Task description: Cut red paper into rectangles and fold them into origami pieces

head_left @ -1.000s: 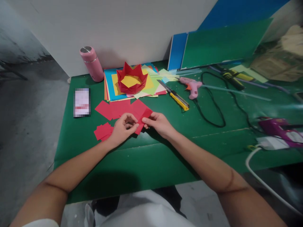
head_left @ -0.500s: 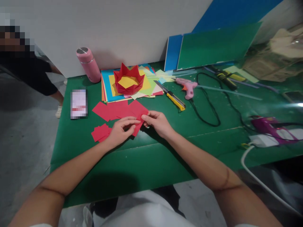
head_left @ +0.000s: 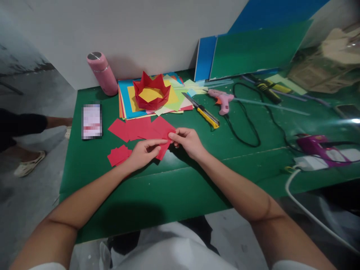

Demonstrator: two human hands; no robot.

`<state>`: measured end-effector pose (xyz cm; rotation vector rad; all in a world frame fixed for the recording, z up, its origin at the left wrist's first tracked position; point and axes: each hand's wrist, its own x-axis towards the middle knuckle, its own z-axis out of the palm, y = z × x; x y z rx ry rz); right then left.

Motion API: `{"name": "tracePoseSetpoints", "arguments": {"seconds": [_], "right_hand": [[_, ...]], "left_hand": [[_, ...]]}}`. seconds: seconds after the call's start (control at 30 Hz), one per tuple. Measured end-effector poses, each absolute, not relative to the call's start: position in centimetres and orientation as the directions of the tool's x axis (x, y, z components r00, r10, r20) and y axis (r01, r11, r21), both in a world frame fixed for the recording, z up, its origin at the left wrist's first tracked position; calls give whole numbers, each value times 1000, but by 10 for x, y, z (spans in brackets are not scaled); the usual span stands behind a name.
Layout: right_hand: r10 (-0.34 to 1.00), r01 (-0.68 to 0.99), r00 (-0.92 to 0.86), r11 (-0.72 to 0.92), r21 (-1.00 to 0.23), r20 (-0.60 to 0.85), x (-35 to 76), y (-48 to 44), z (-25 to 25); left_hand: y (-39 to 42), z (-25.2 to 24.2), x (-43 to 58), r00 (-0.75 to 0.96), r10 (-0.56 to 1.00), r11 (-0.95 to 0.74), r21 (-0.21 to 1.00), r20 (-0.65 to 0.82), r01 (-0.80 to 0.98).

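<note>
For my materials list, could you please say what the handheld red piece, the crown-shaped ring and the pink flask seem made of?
Handheld red piece: matte, probably paper, given its thinness. Crown-shaped ring: apparently folded matte paper, from its crisp creases. Pink flask: perhaps coated metal, from its soft sheen and silvery band; plastic possible.

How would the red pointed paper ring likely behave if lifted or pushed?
The red ring looks folded from paper, so probably light and easily crushed. It rests on loose-looking sheets, which may slide along if pushed. Low and wide, it seems unlikely to tip.
</note>
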<state>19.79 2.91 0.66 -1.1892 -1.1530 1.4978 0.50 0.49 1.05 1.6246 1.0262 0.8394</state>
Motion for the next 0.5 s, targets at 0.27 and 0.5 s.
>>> {"name": "tracePoseSetpoints", "arguments": {"seconds": [0.27,0.5], "right_hand": [[978,-17,-171,-123,-992,-118,196,30,6],[980,178,-191,89,-980,54,203,32,1]], "left_hand": [[8,13,4,517,856,-129,971,7,199],[6,5,3,359,930,-176,957,85,231]]}}
